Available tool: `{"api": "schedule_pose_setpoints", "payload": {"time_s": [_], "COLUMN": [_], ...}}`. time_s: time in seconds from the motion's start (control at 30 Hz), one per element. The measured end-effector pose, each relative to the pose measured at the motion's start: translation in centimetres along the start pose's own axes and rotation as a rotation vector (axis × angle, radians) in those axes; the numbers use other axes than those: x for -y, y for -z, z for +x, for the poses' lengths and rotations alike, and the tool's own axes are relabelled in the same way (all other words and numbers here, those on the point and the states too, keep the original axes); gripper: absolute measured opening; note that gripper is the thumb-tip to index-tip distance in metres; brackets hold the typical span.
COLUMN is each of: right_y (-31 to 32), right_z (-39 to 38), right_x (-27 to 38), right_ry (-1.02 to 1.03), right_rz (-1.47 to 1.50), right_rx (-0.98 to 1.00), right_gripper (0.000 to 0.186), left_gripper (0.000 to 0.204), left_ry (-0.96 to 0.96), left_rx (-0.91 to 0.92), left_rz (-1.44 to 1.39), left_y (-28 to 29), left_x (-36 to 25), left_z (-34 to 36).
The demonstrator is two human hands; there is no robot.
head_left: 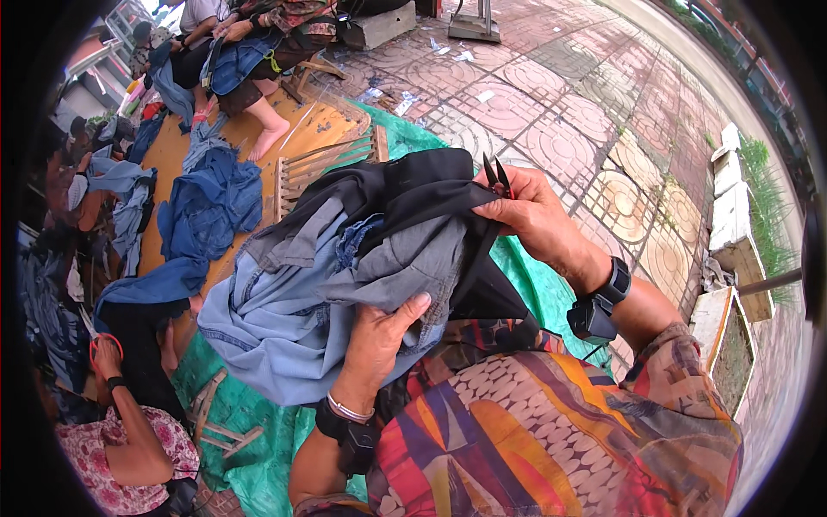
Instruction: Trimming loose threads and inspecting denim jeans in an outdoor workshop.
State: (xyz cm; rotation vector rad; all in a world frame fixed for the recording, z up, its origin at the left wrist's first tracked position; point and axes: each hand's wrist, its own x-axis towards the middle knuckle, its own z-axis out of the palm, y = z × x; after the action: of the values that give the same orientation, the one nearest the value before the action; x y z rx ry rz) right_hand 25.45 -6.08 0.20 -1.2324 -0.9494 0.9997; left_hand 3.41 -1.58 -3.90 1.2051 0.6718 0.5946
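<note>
Across my lap lies a bundle of light blue denim point(267, 345) with grey fabric point(401, 263) and black cloth point(422, 177) over its top; the pieces look like trousers, partly turned inside out. My left hand point(379, 340) grips the lower edge of the grey fabric, thumb on top and fingers hidden underneath. At the upper right of the bundle, my right hand point(543, 220) pinches the edge of the black cloth. That same hand holds small thread snips point(497, 177), their dark pointed blades sticking up and slightly apart.
Blue jeans point(207, 207) lie on a wooden board point(323, 129) beyond a slatted wooden chair point(323, 168). At left, a co-worker's hand point(105, 355) holds orange-handled scissors point(93, 343). Other people sit at the far left. Green sheeting point(250, 465) covers ground; white planters point(732, 233) stand right.
</note>
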Motion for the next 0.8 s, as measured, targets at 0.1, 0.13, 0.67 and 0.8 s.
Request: {"api": "schedule_pose_setpoints", "payload": {"time_s": [0.1,0.13,0.67,0.8], "right_y": [0.9,1.2,1.1,-1.3], "right_z": [0.4,0.7,-3.0,-2.0], "right_x": [-2.1,-3.2,2.4,4.0], "right_ry": [0.281,0.456,0.21,0.555], "right_rz": [-0.271,-0.519,-0.034,-0.563], "right_rx": [-0.087,-0.147,0.097,0.38], "right_gripper": [0.007,0.008,0.034,0.026], "left_gripper": [0.039,0.041,0.041,0.042], "left_ry": [0.071,0.053,0.026,0.066], "left_rx": [-0.002,0.022,0.004,0.007], "left_rz": [-0.229,-0.352,-0.649,-0.645], "left_y": [0.1,0.1,0.5,0.5], "left_x": [-0.3,-0.8,-1.4,-1.7], "left_z": [0.1,0.2,0.2,0.0]}}
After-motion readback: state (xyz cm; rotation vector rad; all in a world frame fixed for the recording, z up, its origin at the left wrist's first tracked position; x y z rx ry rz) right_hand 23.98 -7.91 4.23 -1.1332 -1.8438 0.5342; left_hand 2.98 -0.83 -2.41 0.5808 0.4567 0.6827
